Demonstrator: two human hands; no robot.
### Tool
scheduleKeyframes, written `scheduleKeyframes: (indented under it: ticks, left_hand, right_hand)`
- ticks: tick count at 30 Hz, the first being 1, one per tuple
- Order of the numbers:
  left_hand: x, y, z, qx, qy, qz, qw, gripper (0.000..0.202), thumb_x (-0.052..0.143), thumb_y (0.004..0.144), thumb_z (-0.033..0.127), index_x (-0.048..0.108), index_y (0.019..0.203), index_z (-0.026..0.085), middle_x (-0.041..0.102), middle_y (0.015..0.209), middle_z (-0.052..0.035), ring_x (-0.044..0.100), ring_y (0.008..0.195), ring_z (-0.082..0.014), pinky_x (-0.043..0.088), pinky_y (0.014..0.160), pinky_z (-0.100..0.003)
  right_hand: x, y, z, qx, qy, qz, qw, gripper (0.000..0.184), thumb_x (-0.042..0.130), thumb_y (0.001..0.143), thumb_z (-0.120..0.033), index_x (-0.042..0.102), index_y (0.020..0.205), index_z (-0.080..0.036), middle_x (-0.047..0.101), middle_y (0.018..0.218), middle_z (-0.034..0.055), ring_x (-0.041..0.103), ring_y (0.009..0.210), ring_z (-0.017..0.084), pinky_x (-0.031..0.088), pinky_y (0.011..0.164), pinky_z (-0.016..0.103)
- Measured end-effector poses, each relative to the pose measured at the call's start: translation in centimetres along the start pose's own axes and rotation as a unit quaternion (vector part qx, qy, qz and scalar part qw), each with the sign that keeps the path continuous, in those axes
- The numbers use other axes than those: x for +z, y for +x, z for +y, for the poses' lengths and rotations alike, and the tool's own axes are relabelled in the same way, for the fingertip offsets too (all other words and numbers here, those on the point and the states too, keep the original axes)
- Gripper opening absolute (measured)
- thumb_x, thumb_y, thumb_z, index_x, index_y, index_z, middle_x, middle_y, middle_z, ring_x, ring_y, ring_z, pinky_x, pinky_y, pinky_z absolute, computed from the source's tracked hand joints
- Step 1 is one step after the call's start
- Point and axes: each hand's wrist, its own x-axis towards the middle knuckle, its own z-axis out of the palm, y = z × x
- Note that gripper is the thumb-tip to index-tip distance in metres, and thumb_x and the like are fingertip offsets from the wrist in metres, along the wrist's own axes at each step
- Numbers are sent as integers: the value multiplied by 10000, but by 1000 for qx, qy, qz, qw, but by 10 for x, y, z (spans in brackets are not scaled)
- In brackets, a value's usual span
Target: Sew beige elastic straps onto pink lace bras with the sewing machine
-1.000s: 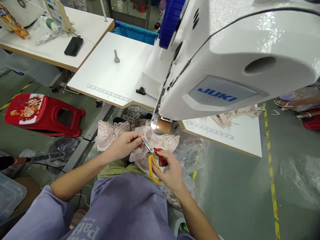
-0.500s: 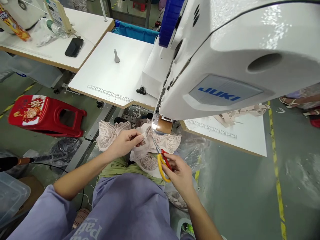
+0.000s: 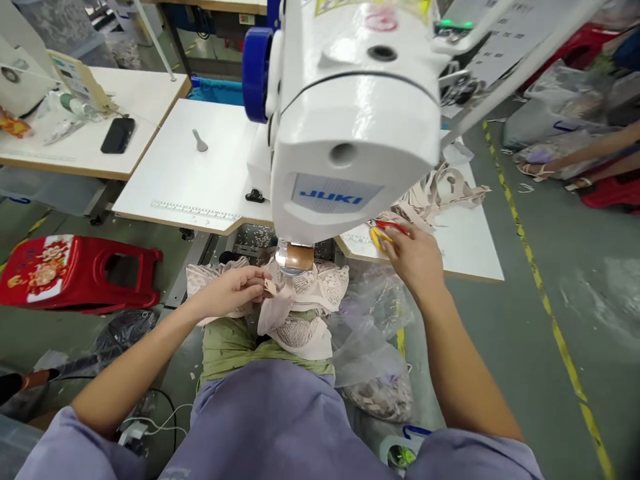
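Pale pink lace bras (image 3: 300,333) lie bunched over my lap and in front of the sewing machine (image 3: 345,133). With thumb and fingers pinched together, my left hand (image 3: 240,290) grips the edge of one bra, just left of the machine's needle area. Out to the right, over the white table, my right hand (image 3: 413,250) holds scissors (image 3: 381,233) with red and yellow handles. The scissors' blades are mostly hidden. They are close to a heap of beige fabric strips (image 3: 430,197).
A red stool (image 3: 75,273) stands on the floor at left. A black phone (image 3: 118,135) lies on the neighbouring table. Plastic bags (image 3: 370,333) hang below the right tabletop. Another person's legs (image 3: 595,157) show at far right.
My right hand has carried the scissors from the bra up and right to the table beside the strips. The left hand still pinches the bra. The view has turned rightward.
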Motion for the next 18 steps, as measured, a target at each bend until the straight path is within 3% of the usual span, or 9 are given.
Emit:
scheduleKeyframes:
  ticks: [2, 3, 5, 7, 9, 11, 14, 16, 18]
  left_hand:
    - [0, 3, 3, -6, 77, 29, 997, 269, 453, 985, 352, 603, 1152, 203, 734, 1002, -65, 693, 904, -207, 529, 782, -326]
    - [4, 3, 4, 5, 141, 60, 988, 246, 451, 986, 336, 627, 1094, 203, 730, 972, -66, 680, 897, -214, 514, 776, -333]
    - [16, 4, 6, 66, 268, 120, 954, 237, 449, 984, 309, 658, 974, 198, 708, 947, -83, 641, 921, -235, 482, 794, -358]
    - [33, 5, 9, 158, 341, 146, 915, 262, 431, 989, 294, 645, 885, 183, 682, 915, -96, 608, 896, -232, 461, 791, -360]
    - [49, 6, 13, 222, 356, 147, 896, 313, 393, 1004, 308, 596, 804, 179, 647, 795, -75, 581, 760, -200, 442, 722, -332]
    - [63, 8, 20, 236, 334, 131, 903, 349, 378, 1011, 352, 538, 745, 193, 576, 654, -27, 523, 617, -170, 395, 626, -302]
    - [78, 12, 33, 176, 215, 133, 951, 362, 375, 1015, 400, 479, 730, 203, 533, 621, 10, 486, 563, -138, 348, 565, -266]
    - [82, 15, 41, 118, 93, 151, 977, 387, 354, 1023, 416, 435, 708, 206, 495, 609, 29, 454, 547, -117, 339, 538, -243]
    - [82, 18, 45, 83, 12, 180, 980, 423, 338, 1029, 437, 441, 694, 201, 473, 600, 36, 431, 538, -106, 335, 523, -231]
  right_hand:
    - [-5, -14, -24, -4, 75, 36, 997, 338, 557, 931, -360, 702, 1161, -159, 672, 1218, 181, 614, 1132, 324, 476, 981, 484]
    - [-7, -27, -41, -8, 137, 23, 990, 326, 561, 943, -398, 699, 1150, -187, 692, 1157, 157, 633, 1085, 294, 500, 954, 453]
    - [-7, -61, -78, -41, 279, -96, 955, 285, 565, 953, -460, 716, 1061, -244, 729, 1018, 87, 683, 879, 225, 562, 809, 380]
    - [-1, -93, -112, -100, 360, -223, 900, 419, 647, 882, -555, 678, 1195, -278, 712, 1161, 79, 687, 1015, 247, 560, 888, 400]
    - [10, -115, -135, -113, 429, -246, 862, 698, 673, 791, -685, 588, 1344, -268, 649, 1319, 108, 622, 1200, 301, 504, 1018, 456]
    - [19, -125, -149, -59, 516, -218, 826, 751, 549, 823, -765, 568, 1354, -235, 661, 1283, 125, 630, 1184, 307, 512, 1003, 457]
    - [21, -119, -159, 98, 587, -152, 789, 540, 379, 964, -663, 655, 1089, -217, 708, 911, 70, 680, 811, 219, 570, 711, 340]
    - [14, -106, -162, 169, 577, -107, 792, 392, 469, 963, -570, 633, 912, -217, 641, 731, 21, 599, 638, 169, 509, 572, 277]
    - [5, -87, -164, 186, 572, -74, 795, 288, 602, 899, -503, 598, 859, -218, 606, 680, -6, 549, 586, 140, 463, 531, 246]
